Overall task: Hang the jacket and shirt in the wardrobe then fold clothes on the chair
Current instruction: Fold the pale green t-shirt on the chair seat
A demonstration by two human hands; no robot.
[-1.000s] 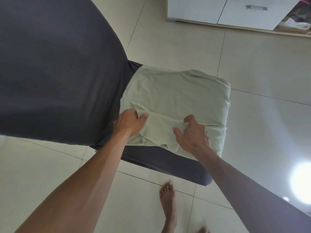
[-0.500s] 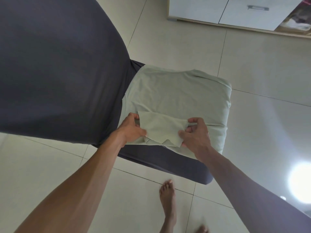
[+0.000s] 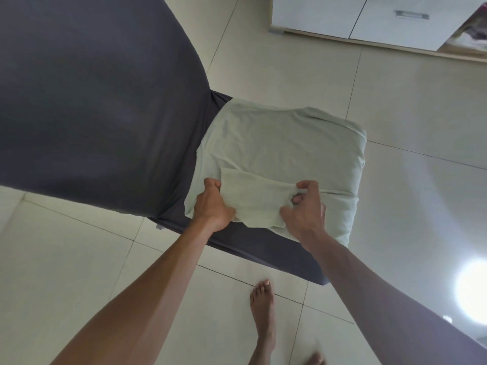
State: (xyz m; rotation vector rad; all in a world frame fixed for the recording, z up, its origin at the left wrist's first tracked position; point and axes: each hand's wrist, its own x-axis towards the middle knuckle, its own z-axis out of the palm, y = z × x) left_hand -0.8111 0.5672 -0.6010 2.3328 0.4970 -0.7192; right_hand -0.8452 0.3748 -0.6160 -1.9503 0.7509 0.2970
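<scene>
A pale green garment [image 3: 279, 146] lies spread over the seat of a chair in a dark grey cover [image 3: 92, 106]. Its near part is folded up into a flap [image 3: 255, 196] on top of the rest. My left hand [image 3: 213, 204] grips the flap's left end, fingers curled round the cloth. My right hand [image 3: 303, 209] pinches the flap's right end between thumb and fingers. Both hands are at the seat's near edge.
The chair's tall backrest fills the upper left. A white wardrobe [image 3: 342, 17] with a drawer handle stands at the far top right on the tiled floor [image 3: 408, 88]. My bare foot [image 3: 263, 306] is just in front of the chair. A bright light reflection [image 3: 471, 288] glares at the right.
Both hands have gathered the garment's near edge and turned it up onto the seat, making a folded flap; the hands moved slightly apart and now grip its ends.
</scene>
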